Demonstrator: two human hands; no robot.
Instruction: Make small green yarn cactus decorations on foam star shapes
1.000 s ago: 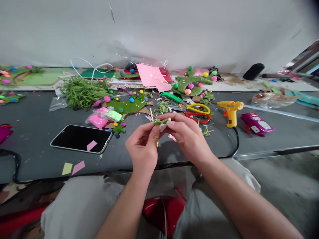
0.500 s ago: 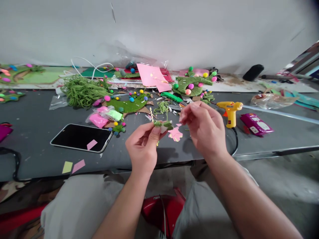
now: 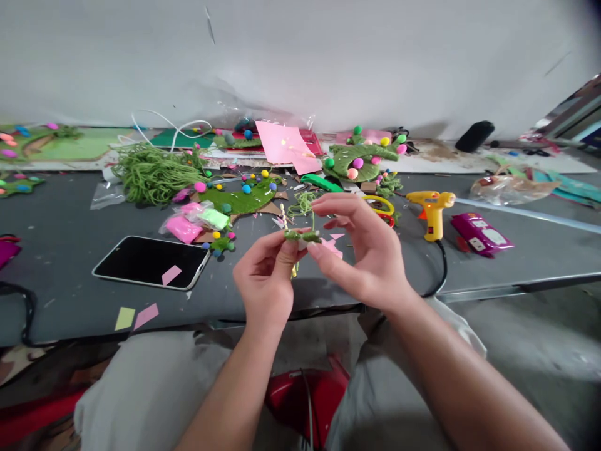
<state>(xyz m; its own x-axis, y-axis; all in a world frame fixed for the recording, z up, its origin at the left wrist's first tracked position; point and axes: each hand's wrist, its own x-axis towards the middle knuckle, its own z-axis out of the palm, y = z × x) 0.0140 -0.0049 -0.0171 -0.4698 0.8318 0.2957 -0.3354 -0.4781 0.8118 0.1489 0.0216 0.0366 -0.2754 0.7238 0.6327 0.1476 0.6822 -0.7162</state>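
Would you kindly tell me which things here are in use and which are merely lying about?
In use: left hand, right hand, green yarn-wrapped piece.

Lying about: phone, glue gun, scissors, yarn bundle, pink packet.

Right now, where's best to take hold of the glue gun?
Probably by the handle of the glue gun, from the right. It stands upright on the table, nozzle pointing left towards the scissors; its cord trails from the base towards you, so grip above it.
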